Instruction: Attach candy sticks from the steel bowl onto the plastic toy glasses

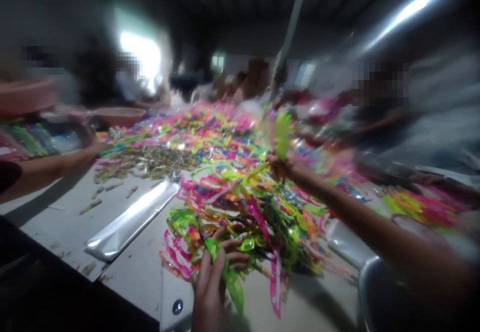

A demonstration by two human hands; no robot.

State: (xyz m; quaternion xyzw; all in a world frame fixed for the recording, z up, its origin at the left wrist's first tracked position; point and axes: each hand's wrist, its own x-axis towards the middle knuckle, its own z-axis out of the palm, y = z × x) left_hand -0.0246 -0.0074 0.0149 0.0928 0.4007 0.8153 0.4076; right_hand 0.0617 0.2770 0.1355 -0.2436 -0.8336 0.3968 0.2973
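Observation:
A big heap of neon plastic strips [240, 197], pink, green, yellow and orange, covers the middle of a pale table [67, 212]. My left hand [213, 277] is low at the near edge of the heap, fingers closed round a green plastic piece [230, 277]. My right arm reaches out across the heap. My right hand [279, 166] is closed on a yellow-green piece [282, 134] held upright above the pile. The view is smeared by motion.
A clear plastic sleeve [127, 222] lies flat left of the heap. Small greenish bits [142, 159] are strewn behind it. A co-worker's forearm [45, 169] rests at left, near pink basins [120, 116]. Blurred people sit at right. A rounded metal rim [371, 277] is at bottom right.

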